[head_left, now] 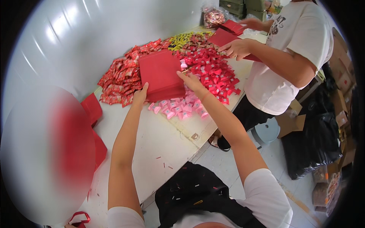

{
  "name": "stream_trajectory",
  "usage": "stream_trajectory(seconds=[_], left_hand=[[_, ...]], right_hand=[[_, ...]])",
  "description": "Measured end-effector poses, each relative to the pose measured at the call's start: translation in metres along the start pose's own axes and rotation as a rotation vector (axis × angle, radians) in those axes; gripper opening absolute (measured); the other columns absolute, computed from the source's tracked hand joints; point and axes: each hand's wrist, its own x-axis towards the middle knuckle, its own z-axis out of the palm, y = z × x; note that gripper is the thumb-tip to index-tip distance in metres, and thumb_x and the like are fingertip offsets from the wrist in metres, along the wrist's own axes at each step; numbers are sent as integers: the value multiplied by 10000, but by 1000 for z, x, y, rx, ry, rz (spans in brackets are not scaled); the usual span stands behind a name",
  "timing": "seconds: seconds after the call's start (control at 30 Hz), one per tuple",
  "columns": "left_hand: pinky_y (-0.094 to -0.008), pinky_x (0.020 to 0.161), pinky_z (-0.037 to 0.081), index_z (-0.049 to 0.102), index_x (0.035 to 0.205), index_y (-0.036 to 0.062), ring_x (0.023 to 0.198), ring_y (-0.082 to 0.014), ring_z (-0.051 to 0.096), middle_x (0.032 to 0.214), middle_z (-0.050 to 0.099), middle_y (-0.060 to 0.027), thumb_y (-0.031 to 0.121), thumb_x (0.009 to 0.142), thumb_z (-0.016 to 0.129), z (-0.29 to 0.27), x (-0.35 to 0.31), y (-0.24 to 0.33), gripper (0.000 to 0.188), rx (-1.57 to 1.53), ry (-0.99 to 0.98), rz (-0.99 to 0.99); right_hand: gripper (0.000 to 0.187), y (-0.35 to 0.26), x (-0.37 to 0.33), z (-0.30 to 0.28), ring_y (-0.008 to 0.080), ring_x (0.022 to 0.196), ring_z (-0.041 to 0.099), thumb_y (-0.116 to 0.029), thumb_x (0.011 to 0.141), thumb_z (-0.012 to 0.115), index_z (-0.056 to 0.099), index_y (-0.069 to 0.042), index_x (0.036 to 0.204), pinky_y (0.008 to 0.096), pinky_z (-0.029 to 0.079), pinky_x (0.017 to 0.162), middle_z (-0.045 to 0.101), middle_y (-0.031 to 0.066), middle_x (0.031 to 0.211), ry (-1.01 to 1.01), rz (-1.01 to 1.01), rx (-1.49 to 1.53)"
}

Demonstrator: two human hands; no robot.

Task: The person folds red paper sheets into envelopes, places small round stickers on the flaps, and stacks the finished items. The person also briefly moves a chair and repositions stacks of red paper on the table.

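Note:
Both my arms reach out over the table, and a thick stack of flat red card pieces is held up between my hands. My left hand grips its near left corner, fingers hidden beneath. At the right edge, my right hand is closed on the same stack. Under and around it lie heaps of wrapped sweets: red packets to the left, pink ones just below, deep pink-red ones to the right, and yellow ones behind.
A co-worker in a white shirt stands at the right, handling red card pieces. More red card lies at the table's left. A blurred pale and red shape blocks the left side. Cartons and a black bag fill the right floor.

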Motion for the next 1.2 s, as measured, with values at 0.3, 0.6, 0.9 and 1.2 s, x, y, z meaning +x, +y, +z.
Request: stream_trajectory(seconds=[0.3, 0.6, 0.9, 1.2], left_hand=[[-345, 752, 488, 583, 1247, 31, 936, -199, 625, 1132, 660, -110, 322, 936, 634, 12, -44, 42, 429, -327, -199, 85], [-333, 1092, 342, 317, 1415, -15, 1265, -176, 447, 1347, 484, -128, 84, 906, 668, -33, -237, -2, 627, -275, 119, 772], [-383, 1064, 396, 346, 1380, -23, 1232, -225, 488, 1320, 485, -162, 142, 814, 792, -27, -346, -88, 739, -350, 295, 652], [-348, 946, 471, 431, 1271, 1, 1066, -214, 586, 1166, 589, -139, 96, 802, 789, -30, -374, -146, 598, -402, 432, 558]], right_hand=[[538, -58, 7, 7, 253, 908, 694, -246, 761, 831, 642, 53, 1166, 346, 545, 845, 703, 161, 1080, -172, 242, 348], [729, -89, -195, 10, 229, 1228, 499, -128, 852, 747, 327, 42, 1423, 359, 399, 1044, 493, 158, 1347, -139, -492, 489], [693, -22, -310, 43, 221, 1034, 622, -132, 707, 878, 509, 21, 1273, 357, 508, 916, 627, 114, 1160, -293, -311, 469], [827, -29, -347, 48, 254, 1120, 628, -283, 726, 877, 437, -10, 1371, 365, 491, 952, 634, 178, 1225, -433, -487, 164]])
